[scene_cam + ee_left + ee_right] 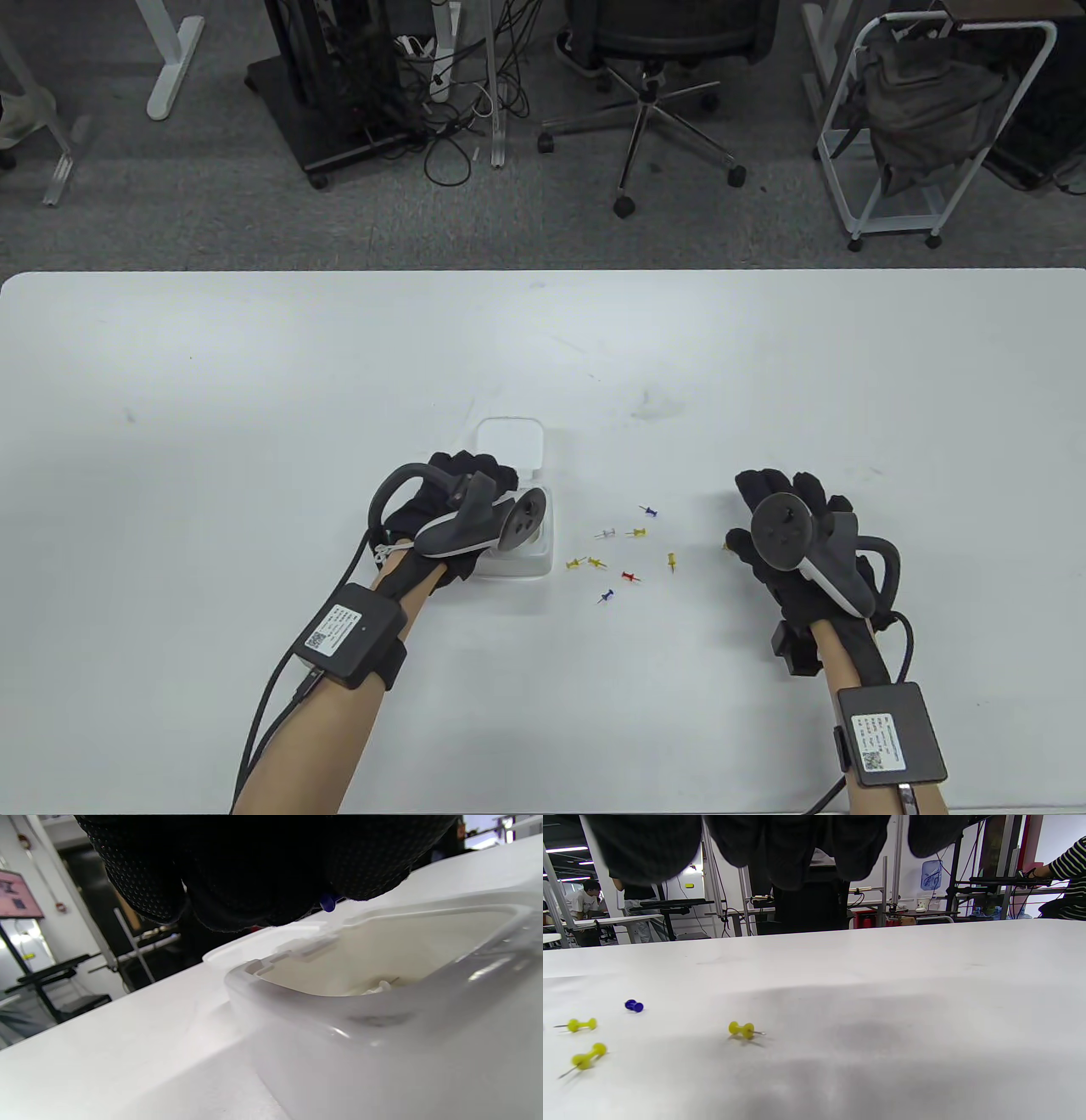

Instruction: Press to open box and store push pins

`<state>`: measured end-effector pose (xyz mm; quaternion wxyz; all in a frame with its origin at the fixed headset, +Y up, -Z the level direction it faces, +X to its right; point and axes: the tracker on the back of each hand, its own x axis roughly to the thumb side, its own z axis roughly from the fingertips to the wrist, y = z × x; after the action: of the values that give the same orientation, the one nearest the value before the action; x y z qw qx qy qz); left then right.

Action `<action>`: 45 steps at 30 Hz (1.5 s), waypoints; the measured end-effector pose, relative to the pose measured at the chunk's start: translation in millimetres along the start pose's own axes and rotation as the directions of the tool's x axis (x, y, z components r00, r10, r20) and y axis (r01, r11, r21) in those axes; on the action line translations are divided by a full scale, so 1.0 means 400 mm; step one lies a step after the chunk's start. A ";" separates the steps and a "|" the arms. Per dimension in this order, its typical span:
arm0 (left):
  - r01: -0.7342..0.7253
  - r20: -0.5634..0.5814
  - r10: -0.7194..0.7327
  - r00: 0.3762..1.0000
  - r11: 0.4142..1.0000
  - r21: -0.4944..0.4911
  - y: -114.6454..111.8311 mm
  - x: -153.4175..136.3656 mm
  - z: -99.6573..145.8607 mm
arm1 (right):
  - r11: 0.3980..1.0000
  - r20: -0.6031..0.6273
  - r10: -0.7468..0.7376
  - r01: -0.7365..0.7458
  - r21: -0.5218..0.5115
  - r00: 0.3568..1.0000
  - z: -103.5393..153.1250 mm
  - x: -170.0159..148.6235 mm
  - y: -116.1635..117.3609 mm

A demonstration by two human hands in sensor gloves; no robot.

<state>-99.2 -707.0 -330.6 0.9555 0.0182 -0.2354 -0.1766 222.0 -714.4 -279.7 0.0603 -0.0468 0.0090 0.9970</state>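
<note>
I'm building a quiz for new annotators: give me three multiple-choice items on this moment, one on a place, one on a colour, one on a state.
1. Where is the left hand?
A. over the box
B. at the table's far edge
C. off the table

2. What colour is the pin at the left hand's fingertips?
A. red
B. blue
C. yellow

3. How is the box's lid?
A. shut
B. open
C. missing

Answers: 1 A, the table view shows it above the box. 2 B, the blue pin peeks from the fingers in the left wrist view. 3 B, the lid lies flipped back.
</note>
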 end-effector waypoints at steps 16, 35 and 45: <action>-0.038 -0.023 0.039 0.999 0.999 0.038 0.018 -0.043 0.046 | 1.000 -0.004 -0.003 0.003 -0.001 1.000 -0.001 -0.005 -0.001; -0.029 -0.074 0.025 0.997 0.998 -0.064 -0.130 -0.188 0.284 | 1.000 0.006 -0.017 0.017 0.007 1.000 -0.002 -0.002 0.002; 0.002 -0.032 -0.006 0.999 0.992 -0.123 -0.186 -0.165 0.324 | 1.000 -0.001 0.000 0.000 0.009 1.000 -0.002 -0.002 0.005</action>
<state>-237.5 -747.8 -253.5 0.9582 -0.0371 -0.2085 -0.1925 222.5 -716.5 -280.5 0.0606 -0.0469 0.0133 0.9970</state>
